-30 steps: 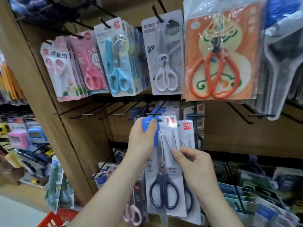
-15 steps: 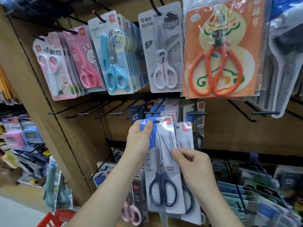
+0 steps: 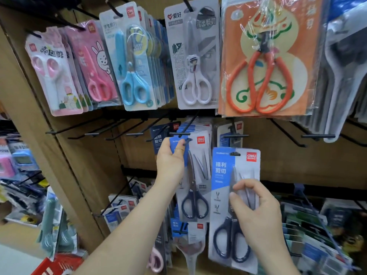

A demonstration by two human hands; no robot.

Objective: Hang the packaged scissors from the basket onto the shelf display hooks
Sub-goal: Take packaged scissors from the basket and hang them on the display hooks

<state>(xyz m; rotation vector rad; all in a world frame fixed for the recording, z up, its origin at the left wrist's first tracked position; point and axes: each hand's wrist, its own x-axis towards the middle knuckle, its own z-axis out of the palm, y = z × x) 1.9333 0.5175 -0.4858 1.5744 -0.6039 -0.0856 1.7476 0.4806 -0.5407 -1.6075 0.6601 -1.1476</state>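
A brown board shelf wall (image 3: pixel 278 159) carries rows of black wire hooks; its upper row holds a large orange carded pack of red-handled scissors (image 3: pixel 266 60) beside a grey pack of white-handled scissors (image 3: pixel 193 56); a red plastic basket (image 3: pixel 49 266) shows at the bottom left corner; in the middle row, a blue-and-grey carded pack of dark-handled scissors (image 3: pixel 198 175) has its top at a black hook tip (image 3: pixel 182 133), whether threaded I cannot tell; a second matching pack (image 3: pixel 224 175) is held upright just right of it, off any hook; the left hand (image 3: pixel 171 161) grips the first pack's upper corner, thumb in front; the right hand (image 3: pixel 256 211) pinches the second pack mid-height.
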